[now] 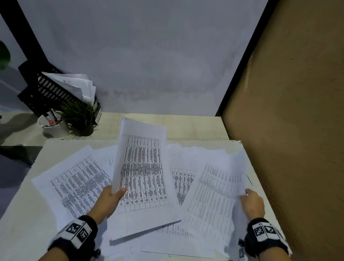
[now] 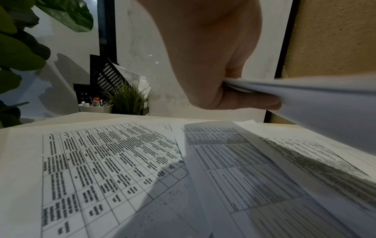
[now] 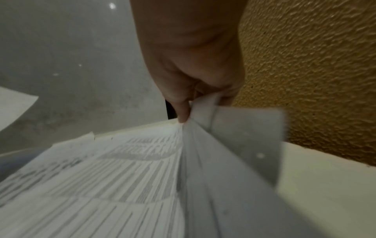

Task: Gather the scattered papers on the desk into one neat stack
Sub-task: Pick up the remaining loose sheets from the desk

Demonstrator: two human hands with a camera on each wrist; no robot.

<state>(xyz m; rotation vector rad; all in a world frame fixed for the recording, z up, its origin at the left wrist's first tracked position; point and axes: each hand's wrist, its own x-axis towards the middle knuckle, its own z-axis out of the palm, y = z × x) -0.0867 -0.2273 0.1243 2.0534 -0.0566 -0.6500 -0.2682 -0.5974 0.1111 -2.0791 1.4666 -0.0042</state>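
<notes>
Printed sheets with tables lie scattered over the pale desk [image 1: 17,216]. My left hand [image 1: 111,200] pinches the left edge of a sheaf of papers [image 1: 143,171] lifted above the desk middle; in the left wrist view the thumb and fingers [image 2: 244,99] clamp that sheaf [image 2: 325,96]. My right hand [image 1: 251,202] pinches the right edge of another printed sheet [image 1: 215,197], lifting and creasing it; the right wrist view shows the fingers [image 3: 183,109] bunching that paper [image 3: 122,185]. A further sheet [image 1: 79,183] lies flat at the left, others are half hidden underneath.
A black file rack [image 1: 45,90] holding papers, a white pen cup [image 1: 54,125] and a small potted plant [image 1: 80,118] stand at the back left. A brown textured wall [image 1: 305,124] runs along the desk's right edge, a pale wall behind.
</notes>
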